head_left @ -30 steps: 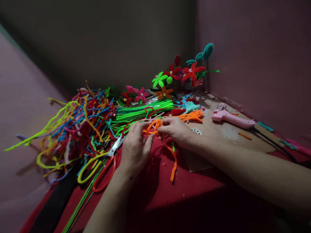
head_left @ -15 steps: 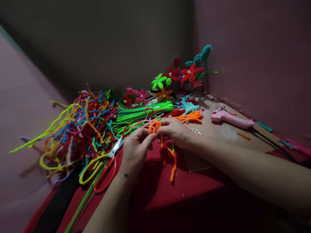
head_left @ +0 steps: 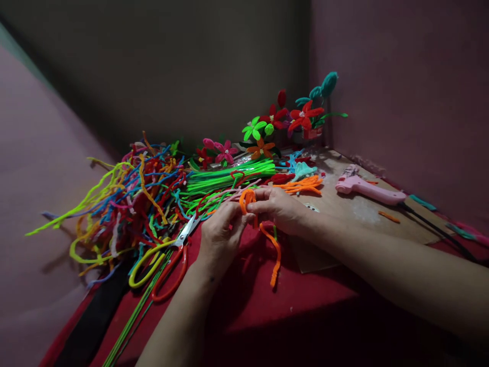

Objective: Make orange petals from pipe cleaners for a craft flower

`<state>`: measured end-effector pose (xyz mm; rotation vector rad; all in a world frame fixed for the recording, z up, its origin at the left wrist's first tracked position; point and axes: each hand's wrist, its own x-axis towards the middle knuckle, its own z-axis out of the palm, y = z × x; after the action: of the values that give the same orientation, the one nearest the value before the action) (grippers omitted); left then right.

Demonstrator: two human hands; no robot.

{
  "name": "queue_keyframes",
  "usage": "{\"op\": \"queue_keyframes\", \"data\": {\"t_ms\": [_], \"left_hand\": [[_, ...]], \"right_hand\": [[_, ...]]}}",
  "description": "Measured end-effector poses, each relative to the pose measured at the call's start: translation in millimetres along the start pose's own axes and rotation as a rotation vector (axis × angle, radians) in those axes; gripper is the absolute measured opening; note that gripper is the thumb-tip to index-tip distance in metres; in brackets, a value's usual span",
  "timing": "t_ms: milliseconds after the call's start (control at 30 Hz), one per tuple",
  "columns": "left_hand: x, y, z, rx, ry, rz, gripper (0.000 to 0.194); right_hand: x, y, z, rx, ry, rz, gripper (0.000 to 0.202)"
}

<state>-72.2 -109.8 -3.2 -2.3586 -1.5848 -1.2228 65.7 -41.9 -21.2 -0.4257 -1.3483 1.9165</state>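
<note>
An orange pipe cleaner (head_left: pixel 247 199), looped at the top, sits between my two hands above the red cloth (head_left: pixel 248 316). My left hand (head_left: pixel 222 232) is closed on its lower left side, fingertips pinched together. From the other side my right hand (head_left: pixel 280 209) pinches the loop between thumb and fingers. A loose orange tail (head_left: pixel 276 260) hangs below my right hand. Beside my left wrist lie open scissors (head_left: pixel 186 232) with one yellow and one red handle. Behind my hands is a bundle of orange pipe cleaners (head_left: pixel 305 185).
A tangled heap of coloured pipe cleaners (head_left: pixel 126 204) fills the left, with a green bundle (head_left: pixel 229 176) beside it. Pipe-cleaner flowers (head_left: pixel 304 116) stand at the back. At right, a pink glue gun (head_left: pixel 370 190) with its cord rests on a board (head_left: pixel 340 224).
The orange loop has become narrower and tighter, and my left hand has closed in nearer to my right. The whole view has shifted slightly.
</note>
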Motion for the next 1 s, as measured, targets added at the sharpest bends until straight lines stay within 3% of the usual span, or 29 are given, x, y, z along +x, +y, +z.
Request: {"op": "queue_keyframes", "data": {"t_ms": [200, 367, 467, 667, 867, 1000], "left_hand": [[-1.4, -0.7, 0.4, -0.012, -0.122, -0.233, 0.028], [2.9, 7.5, -4.2, -0.183, -0.272, -0.362, 0.045], [4.4, 9.8, -7.6, -0.305, -0.346, -0.408, 0.047], [4.4, 6.6, -7.1, -0.253, -0.435, -0.394, 0.055], [4.8, 5.1, -17.9, -0.418, -0.627, -0.589, 0.067], [7.1, 0.2, -26.5, -0.517, -0.657, -0.640, 0.057]], "right_hand": [[1.9, 3.2, -0.5, 0.069, 0.051, 0.025, 0.018], [1.9, 2.9, 2.3, 0.209, 0.122, 0.120, 0.018], [0.7, -0.3, 2.5, 0.244, 0.079, 0.138, 0.014], [-2.0, -9.6, 6.3, 0.249, 0.125, 0.228, 0.005], [-2.6, -10.1, 7.7, 0.264, 0.137, 0.215, 0.011], [-1.1, -7.3, 4.5, 0.242, 0.137, 0.215, 0.008]]}}
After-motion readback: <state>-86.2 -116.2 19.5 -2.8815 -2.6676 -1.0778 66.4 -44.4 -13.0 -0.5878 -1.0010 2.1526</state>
